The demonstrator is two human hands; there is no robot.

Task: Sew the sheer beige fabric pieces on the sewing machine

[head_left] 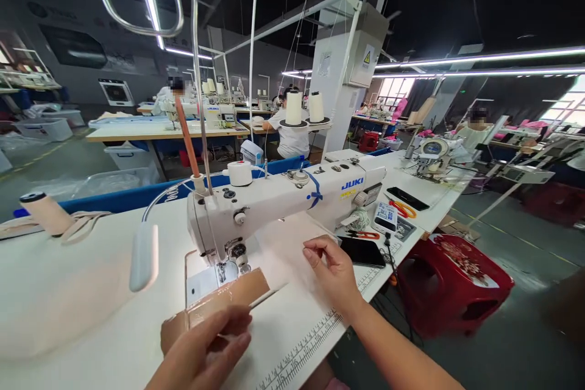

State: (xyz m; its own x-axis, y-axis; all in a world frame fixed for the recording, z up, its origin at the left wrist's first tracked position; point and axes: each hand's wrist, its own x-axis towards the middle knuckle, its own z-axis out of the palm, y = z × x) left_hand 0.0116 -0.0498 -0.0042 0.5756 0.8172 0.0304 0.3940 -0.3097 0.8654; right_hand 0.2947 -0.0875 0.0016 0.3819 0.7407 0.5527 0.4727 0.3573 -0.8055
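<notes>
My left hand (212, 344) is at the front of the sewing machine (278, 195), fingers bent, with a gap between thumb and forefinger. Its fingertips are close to a thin pale strip (269, 297); I cannot tell whether they touch it. Beside this hand, a brown taped piece (228, 298) lies along the front of the needle plate (203, 283). My right hand (333, 274) is raised over the white table to the right of the needle, thumb and forefinger pinched together. Whatever is between those fingertips is too small to make out.
A ruler scale (311, 338) runs along the table's front edge. To the right are a black phone (363, 252), orange-handled snips (365, 235) and a white box (385, 216). A red stool (450, 280) stands beside the table. A thread cone (46, 214) lies left.
</notes>
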